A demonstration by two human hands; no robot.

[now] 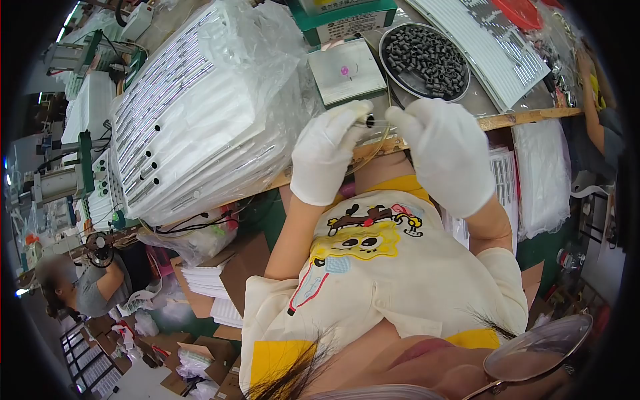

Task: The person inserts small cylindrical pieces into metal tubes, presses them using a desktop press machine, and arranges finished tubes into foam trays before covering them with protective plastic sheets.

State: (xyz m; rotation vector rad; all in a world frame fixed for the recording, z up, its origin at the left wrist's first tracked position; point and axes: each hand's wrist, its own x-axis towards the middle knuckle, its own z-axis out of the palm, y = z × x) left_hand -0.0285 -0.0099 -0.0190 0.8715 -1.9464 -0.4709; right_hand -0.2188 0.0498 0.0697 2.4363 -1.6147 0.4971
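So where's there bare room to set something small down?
A small patch of benchtop, bordered by the round tray of black pieces, the white stack and the wooden edge. Also atop the square block, around its pink mark. The left is crowded with plastic-covered tubes.

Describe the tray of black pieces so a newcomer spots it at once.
Find the wooden-edged bench. Just beyond the right hand, between the square block and the ribbed white sheet, lies the tray, holding black pieces. It is round; both neighbours are straight-edged.
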